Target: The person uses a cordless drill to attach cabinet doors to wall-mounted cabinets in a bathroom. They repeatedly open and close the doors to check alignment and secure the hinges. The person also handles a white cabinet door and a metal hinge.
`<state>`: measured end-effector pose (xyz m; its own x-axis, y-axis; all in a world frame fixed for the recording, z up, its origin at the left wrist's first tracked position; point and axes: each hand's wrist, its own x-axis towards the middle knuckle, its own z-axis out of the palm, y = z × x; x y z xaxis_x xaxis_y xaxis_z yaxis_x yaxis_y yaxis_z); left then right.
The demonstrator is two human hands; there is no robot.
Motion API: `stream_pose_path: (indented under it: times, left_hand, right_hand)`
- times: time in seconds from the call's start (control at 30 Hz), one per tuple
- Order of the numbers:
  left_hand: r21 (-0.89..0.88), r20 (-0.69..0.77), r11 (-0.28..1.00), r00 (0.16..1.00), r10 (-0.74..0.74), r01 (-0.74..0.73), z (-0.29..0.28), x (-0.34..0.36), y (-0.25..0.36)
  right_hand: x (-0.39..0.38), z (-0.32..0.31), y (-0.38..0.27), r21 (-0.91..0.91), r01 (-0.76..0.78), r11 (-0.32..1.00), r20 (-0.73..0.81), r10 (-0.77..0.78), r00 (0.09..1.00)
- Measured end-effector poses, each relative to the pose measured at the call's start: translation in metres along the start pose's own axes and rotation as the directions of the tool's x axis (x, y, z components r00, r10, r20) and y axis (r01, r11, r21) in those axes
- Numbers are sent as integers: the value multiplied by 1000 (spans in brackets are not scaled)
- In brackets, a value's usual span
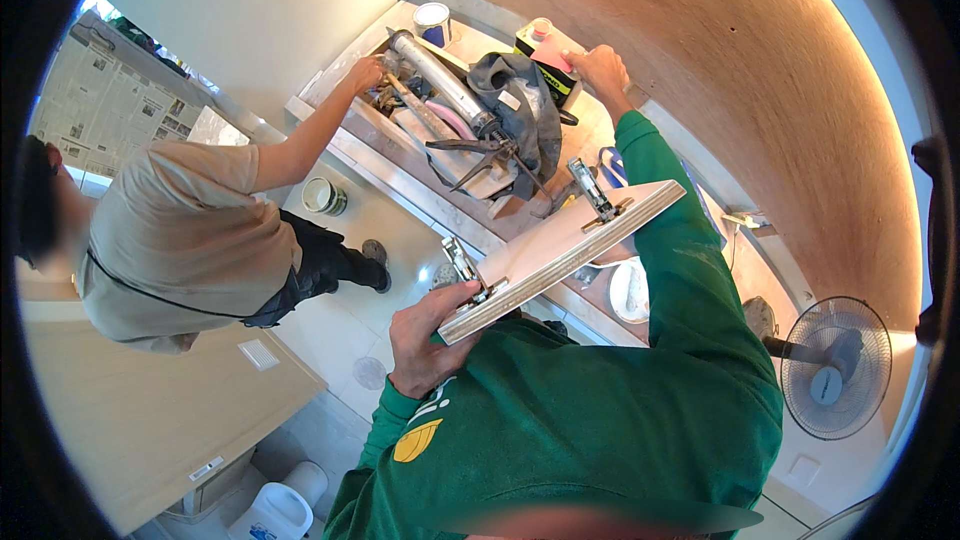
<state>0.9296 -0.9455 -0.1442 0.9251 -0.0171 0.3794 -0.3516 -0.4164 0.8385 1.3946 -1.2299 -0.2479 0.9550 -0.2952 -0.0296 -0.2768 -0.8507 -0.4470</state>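
My left hand (425, 335) grips the lower left corner of a plywood cabinet door (545, 258), its pale face tilted up. Two metal concealed hinges, a near one (462, 262) and a farther one (592, 190), stick up from the panel. Stretched over the far end of the worktop, my right hand (600, 73) pinches the edge of a flat pink piece (553, 53). That piece lies against a yellow-and-black rectangular can (550, 38) with a pale red cap. My right forearm passes beyond the door's right end.
A co-worker in beige (180, 230) reaches into a wooden tool box (380, 118) holding a caulking gun (440, 80) and other tools. Dark cloth (515, 105) hangs over the box. A paint can (432, 25) stands behind, an open tin (322, 196) on the floor, a fan (835, 368) at right.
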Motion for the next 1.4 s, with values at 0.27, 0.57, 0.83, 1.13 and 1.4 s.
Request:
stream_pose_path:
  times: [0.27, 0.57, 0.83, 1.13, 1.4]
  left_hand:
    - [-28, 70, 999, 997, 34, -32, -6, 6, -10]
    - [-483, 31, 855, 979, -200, 190, 19, -11, -34]
    - [-283, 126, 883, 927, -352, 374, 28, -9, -29]
    - [-306, 36, 921, 970, -241, 240, 34, 10, -13]
    - [-401, 87, 908, 992, -96, 123, 52, 69, -2]
  right_hand:
    - [9, -12, 27, 914, 163, 372, -123, -130, 984]
    - [-141, -118, 100, 802, 347, 486, -336, -113, 935]
    - [-238, -112, 125, 889, 358, 285, -34, -739, 673]
    - [-258, -107, 142, 955, 247, 166, -136, -493, 859]
    - [-323, -185, 184, 861, 508, -4, -500, -191, 845]
